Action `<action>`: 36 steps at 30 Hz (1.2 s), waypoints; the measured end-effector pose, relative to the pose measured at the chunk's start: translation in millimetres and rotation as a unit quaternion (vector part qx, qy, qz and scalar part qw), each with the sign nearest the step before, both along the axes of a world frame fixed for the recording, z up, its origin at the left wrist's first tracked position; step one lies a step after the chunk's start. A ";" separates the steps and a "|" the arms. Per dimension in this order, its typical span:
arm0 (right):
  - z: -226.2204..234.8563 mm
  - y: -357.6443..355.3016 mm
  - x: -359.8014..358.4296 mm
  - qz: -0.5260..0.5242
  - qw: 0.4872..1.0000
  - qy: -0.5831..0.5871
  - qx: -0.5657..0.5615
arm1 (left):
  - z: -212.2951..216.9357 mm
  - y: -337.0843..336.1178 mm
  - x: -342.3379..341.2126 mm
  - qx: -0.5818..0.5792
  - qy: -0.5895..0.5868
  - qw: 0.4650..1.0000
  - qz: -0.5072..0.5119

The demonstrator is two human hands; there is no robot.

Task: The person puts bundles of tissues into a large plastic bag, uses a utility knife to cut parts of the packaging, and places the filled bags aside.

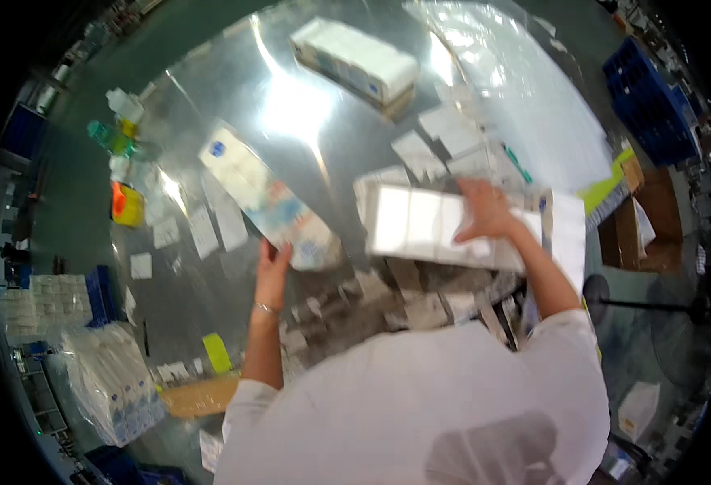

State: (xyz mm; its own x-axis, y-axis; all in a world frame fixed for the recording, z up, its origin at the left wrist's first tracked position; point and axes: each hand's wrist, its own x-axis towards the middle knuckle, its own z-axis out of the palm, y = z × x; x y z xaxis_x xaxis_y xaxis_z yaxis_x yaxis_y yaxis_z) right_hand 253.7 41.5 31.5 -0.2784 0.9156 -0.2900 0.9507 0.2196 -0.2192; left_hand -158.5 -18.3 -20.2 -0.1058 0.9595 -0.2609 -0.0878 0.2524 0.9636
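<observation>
My left hand (273,271) is at the near end of a long, flat, printed bag (265,198), white with blue and reddish patterns. Its thumb and finger are spread apart against the bag's edge. My right hand (486,212) lies across a long white bundle (416,222), thumb on the bright face and fingers over the far edge. The bundle looks divided into several blocks; its right part is partly hidden by my forearm. Beyond, a similar long white pack (355,61) with a printed side lies on the metal table (210,93).
White paper pieces (420,155) and a green pen (517,163) lie beyond the bundle. Clear plastic sheeting (525,89) covers the far right. Bottles (127,204) stand at the left edge. Wrapped packs (113,384) sit lower left; an open cardboard box (663,218) stands right.
</observation>
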 end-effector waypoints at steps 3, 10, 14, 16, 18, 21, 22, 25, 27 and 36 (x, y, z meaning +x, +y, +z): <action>6.8 -26.7 65.1 -0.084 0.992 -0.022 -0.088 | 21.7 -3.6 16.1 -0.018 -0.035 0.999 0.028; 1.3 -16.9 51.6 -0.069 0.987 -0.009 -0.143 | -21.2 -84.0 82.5 -0.131 -0.079 0.987 0.044; -41.3 -16.5 17.1 -0.125 0.954 0.175 -0.211 | -5.9 -79.2 153.4 -0.275 -0.126 0.929 -0.212; -60.7 -29.2 -9.0 -0.219 0.848 0.406 -0.260 | -20.1 -69.1 168.7 -0.284 -0.181 0.923 -0.188; -86.0 -44.8 -25.1 -0.254 0.786 0.526 -0.203 | 2.9 -57.5 170.4 -0.307 -0.206 0.914 -0.169; -105.1 -54.2 -42.1 -0.316 0.697 0.616 -0.185 | 13.6 -54.7 167.0 -0.324 -0.180 0.913 -0.173; -107.5 -53.4 -44.5 -0.337 0.682 0.618 -0.199 | 8.7 -55.8 165.0 -0.320 -0.179 0.915 -0.170; -58.0 -42.1 -58.1 -0.286 0.719 0.577 -0.261 | -4.5 -57.2 164.8 -0.284 -0.178 0.926 -0.175; -51.2 -24.5 -58.9 -0.178 0.909 0.353 -0.131 | -0.7 -54.6 168.6 -0.237 -0.170 0.938 -0.185; -92.1 72.1 -47.4 -0.283 0.926 0.249 0.009 | -9.7 -40.7 161.7 0.000 0.173 0.978 -0.114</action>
